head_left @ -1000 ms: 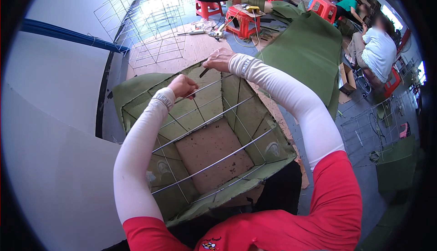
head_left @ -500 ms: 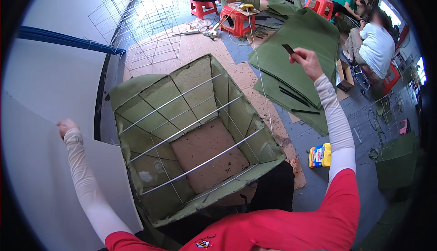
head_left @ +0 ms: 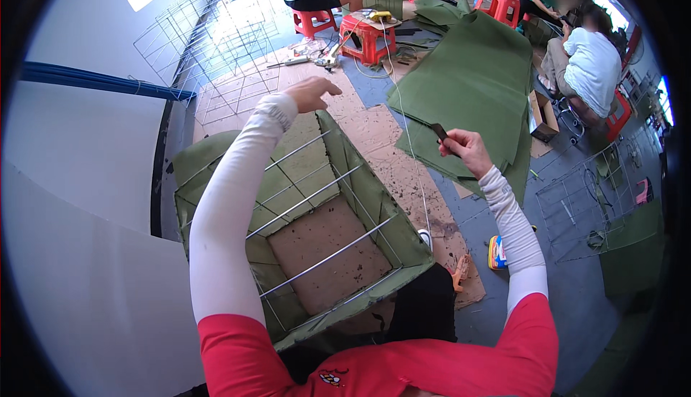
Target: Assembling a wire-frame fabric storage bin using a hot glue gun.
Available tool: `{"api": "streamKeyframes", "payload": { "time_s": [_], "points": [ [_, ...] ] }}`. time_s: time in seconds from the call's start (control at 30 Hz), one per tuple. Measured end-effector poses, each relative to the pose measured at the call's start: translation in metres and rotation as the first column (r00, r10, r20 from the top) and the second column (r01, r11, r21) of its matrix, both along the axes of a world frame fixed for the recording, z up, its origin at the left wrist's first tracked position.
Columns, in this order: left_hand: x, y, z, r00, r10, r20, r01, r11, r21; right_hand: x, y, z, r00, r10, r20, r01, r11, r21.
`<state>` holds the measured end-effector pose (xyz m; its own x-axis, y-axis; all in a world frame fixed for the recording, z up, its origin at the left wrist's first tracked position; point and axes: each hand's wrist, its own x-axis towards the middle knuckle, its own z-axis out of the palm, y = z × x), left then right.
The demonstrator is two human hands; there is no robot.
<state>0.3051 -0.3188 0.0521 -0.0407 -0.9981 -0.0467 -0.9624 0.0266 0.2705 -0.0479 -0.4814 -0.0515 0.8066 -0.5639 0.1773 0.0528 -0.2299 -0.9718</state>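
In front of me stands a box-shaped wire frame lined with green sheet (head_left: 360,188), its mouth turned up and crossed by metal rods (head_left: 320,264). Through it shows a brown cardboard floor (head_left: 331,246) with dark scraps. My left hand (head_left: 311,95) hovers near the box's far corner, fingers stretched out to the right and holding nothing; I cannot tell if it touches the rim. My right hand (head_left: 468,151), raised right of the box, pinches a short dark flat strip (head_left: 438,132). My left forearm hides part of the box's left side.
Green sheets (head_left: 468,87) lie piled beyond my right hand. A yellow-and-blue container (head_left: 497,253) and an orange tool (head_left: 461,273) sit on the right. Wire panels (head_left: 209,44) lean at the left wall. Several people sit farther back near red stools (head_left: 368,41).
My left hand has swung from the left wall across to the box's far corner. My right hand, still holding the dark strip, has come lower and nearer. The view has shifted slightly.
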Motion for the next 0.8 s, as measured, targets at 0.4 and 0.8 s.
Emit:
{"api": "streamKeyframes", "payload": {
  "time_s": [0.4,0.8],
  "points": [
    [-0.008,0.021,0.045,0.984,0.039,-0.172,-0.011,0.987,0.161,-0.016,0.002,0.005,0.999,-0.035,0.012,0.034,0.998,0.055],
    [-0.021,0.172,0.008,0.906,0.236,-0.350,-0.239,0.970,0.035,0.141,0.057,0.090,0.963,0.268,-0.025,-0.231,0.775,-0.589]
  ]
}}
